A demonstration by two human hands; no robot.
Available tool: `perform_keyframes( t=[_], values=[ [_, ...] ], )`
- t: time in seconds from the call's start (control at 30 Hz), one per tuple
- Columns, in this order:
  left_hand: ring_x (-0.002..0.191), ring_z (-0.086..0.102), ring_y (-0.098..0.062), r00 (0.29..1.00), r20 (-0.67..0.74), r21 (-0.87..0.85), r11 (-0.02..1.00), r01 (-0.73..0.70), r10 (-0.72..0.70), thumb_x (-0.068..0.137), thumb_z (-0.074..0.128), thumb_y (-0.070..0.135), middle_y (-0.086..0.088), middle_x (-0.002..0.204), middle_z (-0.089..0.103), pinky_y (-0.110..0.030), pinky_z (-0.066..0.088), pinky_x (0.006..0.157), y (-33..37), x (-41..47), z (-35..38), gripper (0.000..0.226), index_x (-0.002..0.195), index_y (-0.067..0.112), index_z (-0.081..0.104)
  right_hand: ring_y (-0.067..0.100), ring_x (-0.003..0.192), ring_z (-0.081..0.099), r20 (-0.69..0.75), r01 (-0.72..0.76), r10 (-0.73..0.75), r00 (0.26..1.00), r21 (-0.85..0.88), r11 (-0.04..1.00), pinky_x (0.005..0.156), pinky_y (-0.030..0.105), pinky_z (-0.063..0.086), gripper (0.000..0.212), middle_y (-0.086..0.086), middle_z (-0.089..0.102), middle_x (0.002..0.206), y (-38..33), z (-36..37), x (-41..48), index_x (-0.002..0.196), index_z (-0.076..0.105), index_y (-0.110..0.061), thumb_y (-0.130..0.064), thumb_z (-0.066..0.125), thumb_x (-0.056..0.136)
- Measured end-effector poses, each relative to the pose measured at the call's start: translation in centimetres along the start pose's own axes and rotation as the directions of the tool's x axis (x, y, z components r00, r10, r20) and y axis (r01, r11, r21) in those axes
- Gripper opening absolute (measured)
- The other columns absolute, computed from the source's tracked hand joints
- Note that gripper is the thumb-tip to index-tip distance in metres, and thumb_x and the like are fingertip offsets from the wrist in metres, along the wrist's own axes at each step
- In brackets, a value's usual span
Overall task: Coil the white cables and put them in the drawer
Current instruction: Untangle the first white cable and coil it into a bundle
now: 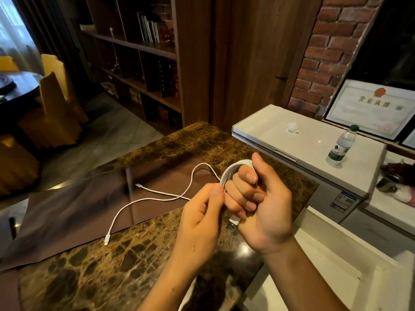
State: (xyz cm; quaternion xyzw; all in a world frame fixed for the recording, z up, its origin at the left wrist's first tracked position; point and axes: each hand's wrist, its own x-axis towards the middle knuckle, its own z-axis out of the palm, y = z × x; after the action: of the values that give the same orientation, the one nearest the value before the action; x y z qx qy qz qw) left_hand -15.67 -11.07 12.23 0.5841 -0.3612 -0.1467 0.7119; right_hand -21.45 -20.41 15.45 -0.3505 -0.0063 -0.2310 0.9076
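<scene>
White cable [157, 196] first: part of it is wound into a coil [233, 168] around my right hand [260, 203], the loops running over the backs of my curled fingers up toward my thumb at twelve o'clock. My right hand is closed into a fist on that coil, palm facing me, and a USB plug [231, 226] pokes out below my little finger at six o'clock. My left hand [202, 218] sits just beside it at nine o'clock, thumb and forefinger pinched shut on the strand right where it leaves the coil.

From that pinch the loose length runs out toward nine o'clock across the marble countertop [112, 277], and here the strands cross one another. One arcs up and back toward the coil, one ends in a small connector [138, 185] at about ten o'clock, and a longer one curves down to a second connector [107, 240] at about eight o'clock. Whether this is one cable or two, I cannot tell. All of it lies on the glossy surface, over a brownish reflective band.

Out at two o'clock, a white chest-like appliance [303, 140] stands just beyond the counter, with a plastic water bottle [341, 145] upright on its lid. Behind that leans a framed certificate [370, 108] against the brick wall [325, 52]. At eleven o'clock, well apart, dark wooden shelves [134, 63] hold books.
</scene>
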Motion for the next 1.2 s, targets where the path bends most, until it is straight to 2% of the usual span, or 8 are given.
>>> perform_keyframes(
  t=[0.1,0.2,0.37,0.57,0.73,0.87,0.97,1.2],
  values=[
    [0.063,0.061,-0.012,0.997,-0.017,0.219,0.973,-0.07,0.075,0.106,0.043,0.021,0.0,0.072,0.069,-0.027,0.048,0.06,-0.4,-0.3,-0.4,0.036,0.079,0.014,0.066,0.006,0.034,0.024,-0.045,-0.02,0.017,0.999,-0.067,0.998,0.038,0.026,0.016,0.049,-0.007,0.031,0.041,0.2,-0.7,0.1,0.059,0.044,-0.016,-0.036,0.036,0.103],
    [0.064,0.06,-0.011,0.995,-0.01,0.467,0.88,-0.087,0.104,0.105,0.044,0.026,0.007,0.071,0.066,-0.021,0.044,0.058,-0.7,-0.5,-0.9,0.031,0.081,0.022,0.063,0.008,0.033,0.026,-0.097,-0.023,0.005,0.995,-0.182,0.983,0.038,0.028,0.02,0.051,-0.005,0.032,0.04,0.5,-1.2,0.1,0.057,0.044,-0.016,-0.037,0.039,0.103],
    [0.065,0.057,-0.01,0.984,0.026,0.659,0.737,-0.149,0.176,0.104,0.042,0.026,0.009,0.07,0.059,-0.021,0.04,0.058,-0.5,0.1,-2.3,0.027,0.082,0.021,0.057,0.015,0.043,0.04,-0.237,-0.104,0.002,0.972,-0.42,0.901,0.048,0.03,0.049,0.041,0.001,0.036,0.047,0.1,-1.3,0.5,0.061,0.053,-0.011,-0.04,0.058,0.09],
    [0.066,0.051,-0.007,0.971,0.22,0.784,0.577,-0.23,0.089,0.103,0.032,0.04,0.013,0.071,0.048,-0.021,0.035,0.057,-0.4,0.1,-4.0,0.024,0.082,0.034,0.042,0.02,0.051,0.056,-0.101,-0.183,0.157,0.982,-0.672,0.717,0.054,0.022,0.05,0.046,0.005,0.05,0.051,-1.7,-1.4,0.6,0.056,0.063,-0.018,-0.046,0.056,0.092],
    [0.075,0.056,-0.011,0.98,0.199,0.668,0.734,-0.122,-0.019,0.105,0.034,0.039,0.008,0.077,0.056,-0.026,0.043,0.064,0.5,0.1,-3.4,0.03,0.083,0.03,0.051,0.005,0.04,0.043,-0.131,-0.127,0.053,0.99,-0.664,0.737,0.039,0.02,0.036,0.052,-0.009,0.049,0.048,0.0,-1.7,0.5,0.055,0.057,-0.025,-0.033,0.044,0.105],
    [0.068,0.062,-0.007,0.989,0.128,0.542,0.841,-0.009,-0.072,0.105,0.041,0.035,0.005,0.074,0.066,-0.016,0.044,0.059,0.7,0.4,-2.4,0.029,0.083,0.024,0.056,0.012,0.039,0.038,-0.145,-0.136,0.045,0.988,-0.713,0.688,0.037,0.023,0.03,0.05,0.01,0.043,0.055,1.5,-2.0,0.2,0.071,0.055,-0.005,-0.041,0.044,0.103],
    [0.063,0.062,-0.002,0.983,0.145,0.398,0.916,0.047,-0.113,0.104,0.04,0.032,0.008,0.071,0.067,-0.011,0.043,0.059,0.1,0.3,-1.6,0.032,0.085,0.014,0.058,0.012,0.039,0.038,-0.177,-0.14,0.028,0.984,-0.659,0.739,0.036,0.023,0.029,0.049,0.004,0.043,0.053,1.7,-2.1,0.2,0.068,0.052,-0.008,-0.041,0.044,0.103],
    [0.065,0.051,-0.009,0.985,0.128,0.276,0.958,0.076,-0.115,0.107,0.036,0.027,0.003,0.073,0.059,-0.027,0.042,0.065,-2.4,-1.1,-2.5,0.038,0.085,0.02,0.066,0.015,0.04,0.02,-0.335,-0.198,0.02,0.942,-0.508,0.838,0.035,0.021,0.026,0.045,0.005,0.022,0.053,1.2,-2.6,0.4,0.068,0.039,-0.012,-0.04,0.047,0.103]
  ],
)
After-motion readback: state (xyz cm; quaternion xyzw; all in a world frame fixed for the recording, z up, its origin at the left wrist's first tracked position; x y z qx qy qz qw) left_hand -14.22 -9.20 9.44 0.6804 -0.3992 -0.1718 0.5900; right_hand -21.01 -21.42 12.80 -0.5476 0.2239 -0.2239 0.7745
